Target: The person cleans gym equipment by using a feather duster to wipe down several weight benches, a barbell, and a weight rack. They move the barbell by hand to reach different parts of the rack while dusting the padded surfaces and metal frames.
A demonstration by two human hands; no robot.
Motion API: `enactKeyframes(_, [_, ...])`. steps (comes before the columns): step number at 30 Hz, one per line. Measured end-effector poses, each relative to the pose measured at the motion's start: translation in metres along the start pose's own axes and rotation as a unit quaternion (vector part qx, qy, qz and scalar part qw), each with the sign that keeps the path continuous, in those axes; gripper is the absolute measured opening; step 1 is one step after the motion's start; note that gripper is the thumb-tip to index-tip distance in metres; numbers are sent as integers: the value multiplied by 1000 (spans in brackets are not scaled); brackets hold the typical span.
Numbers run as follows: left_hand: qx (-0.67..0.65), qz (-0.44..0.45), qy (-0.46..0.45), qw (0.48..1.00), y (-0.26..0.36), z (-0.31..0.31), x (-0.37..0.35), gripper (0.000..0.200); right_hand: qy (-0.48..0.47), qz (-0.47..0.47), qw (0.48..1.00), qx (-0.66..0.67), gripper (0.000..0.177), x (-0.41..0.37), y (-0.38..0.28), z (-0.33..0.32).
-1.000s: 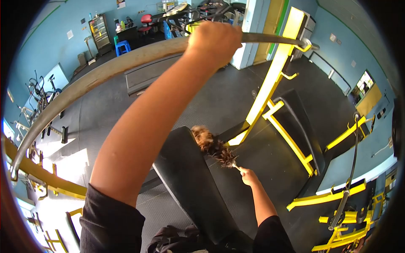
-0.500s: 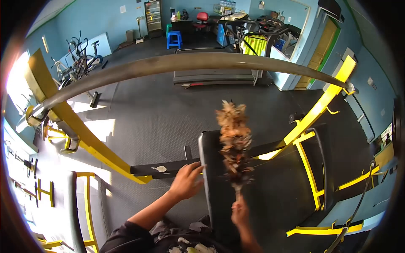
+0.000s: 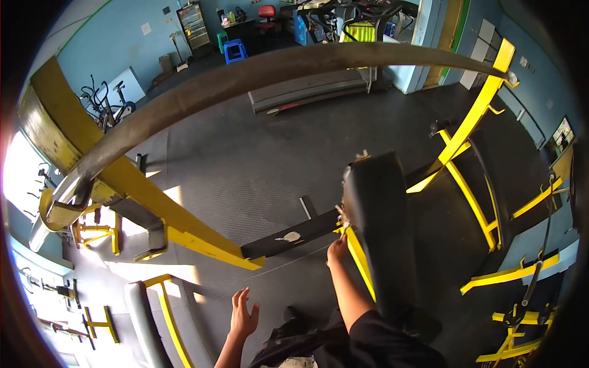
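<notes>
My right hand (image 3: 337, 251) is closed around the handle of a feather duster (image 3: 342, 216), just left of the black bench pad (image 3: 377, 202). Most of the duster is hidden behind the pad; some feathers show at the pad's left side and by its top edge. My left hand (image 3: 244, 313) is raised over the floor, lower and to the left, fingers apart and holding nothing. A yellow frame leg (image 3: 361, 260) runs beneath the pad's left edge.
A long metal bar (image 3: 245, 76) crosses in front on yellow uprights (image 3: 184, 230). Behind it are a treadmill (image 3: 307, 92) and a blue stool (image 3: 234, 51). Another padded bench (image 3: 146, 322) stands at lower left.
The view has shifted. The duster has gone from above the pad to its left side, mostly behind it. My left hand has come away from the pad's edge and moved down and left.
</notes>
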State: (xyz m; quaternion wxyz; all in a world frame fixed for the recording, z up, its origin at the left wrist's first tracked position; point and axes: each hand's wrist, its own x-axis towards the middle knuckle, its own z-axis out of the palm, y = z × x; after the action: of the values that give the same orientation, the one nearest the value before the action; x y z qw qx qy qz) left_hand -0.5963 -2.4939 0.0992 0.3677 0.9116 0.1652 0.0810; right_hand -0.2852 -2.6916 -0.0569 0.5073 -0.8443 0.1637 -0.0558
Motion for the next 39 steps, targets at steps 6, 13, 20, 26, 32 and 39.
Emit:
enactKeyframes(6, [-6,-52,96,994,-35,-55,2,71,-169,-55,982,-66,43,-110,25,0])
enactKeyframes(13, [-85,-39,201,975,-22,-87,56,73,-222,-228,943,-99,43,-201,61,-65])
enactKeyframes(20, [-108,3,163,981,-9,-88,80,72,-339,-262,899,-95,37,-195,59,-104])
enactKeyframes(26, [-132,-1,164,978,-11,-91,73,71,-219,-230,941,-116,31,-183,60,-108])
enactKeyframes(32, [-166,-12,169,971,-11,-103,64,73,-343,-237,903,-101,29,-192,68,-162])
enactKeyframes(39, [-167,-24,179,969,4,-129,55,69,-301,-365,846,-247,24,-95,-50,-235])
